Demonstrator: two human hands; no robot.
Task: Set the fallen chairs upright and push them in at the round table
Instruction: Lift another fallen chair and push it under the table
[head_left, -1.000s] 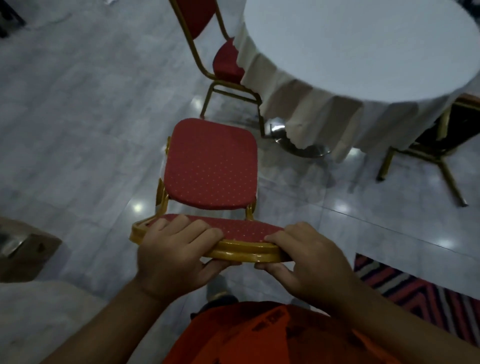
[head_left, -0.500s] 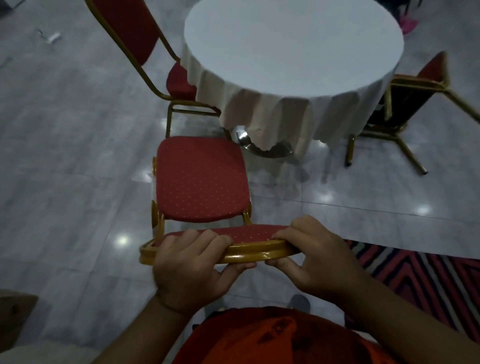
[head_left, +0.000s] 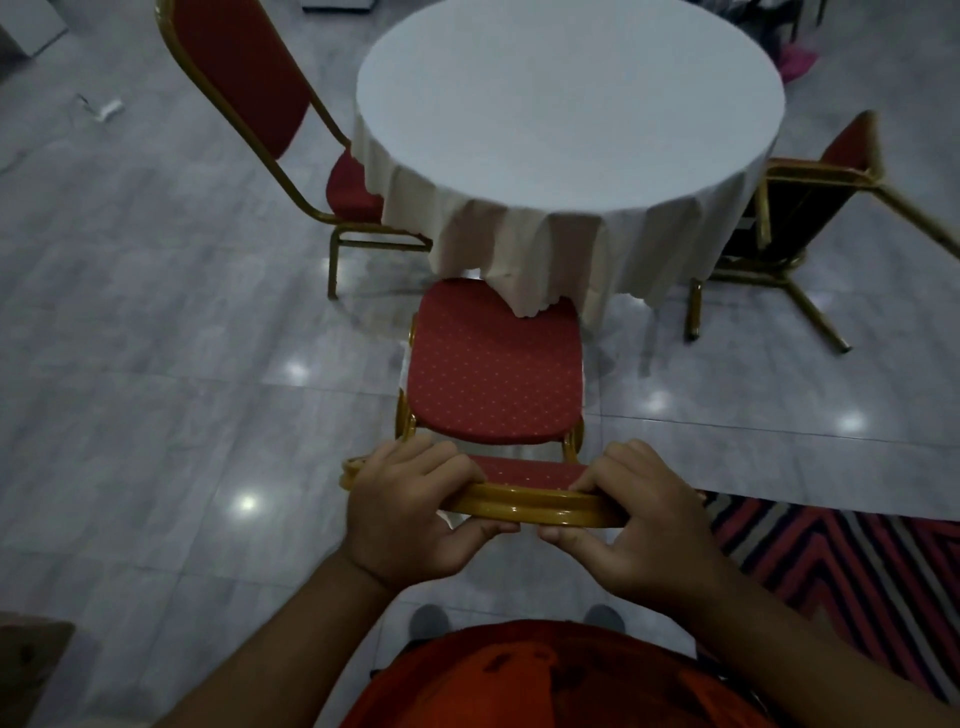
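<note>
Both hands clamped on the gold top rail of the near chair (head_left: 493, 379): left hand (head_left: 410, 514) wrapped over the rail's left end, right hand (head_left: 639, 519) over its right end, fingers on top, thumbs underneath; chair stands upright on the tiled floor (head_left: 156, 389), seat facing the round table (head_left: 569, 104), front edge of the seat just under the hanging white tablecloth (head_left: 519, 254); I judge it part-way in, not fully home. Handling, by my reading: metal frame looks stiff, so a push at the rail should carry straight to the legs; padded red seat is soft and no place to grip; lacquered rail looks smooth, possibly slippery, so a full wrap suits better than fingertips; weight probably moderate; legs may scrape or catch on tile joints. A second chair (head_left: 291, 130) stands upright, tucked at the table's left; a third chair (head_left: 810, 208) at the right lies tipped, its legs splayed toward me; that one remains to be righted; striped rug (head_left: 841, 582) lies near my right.
</note>
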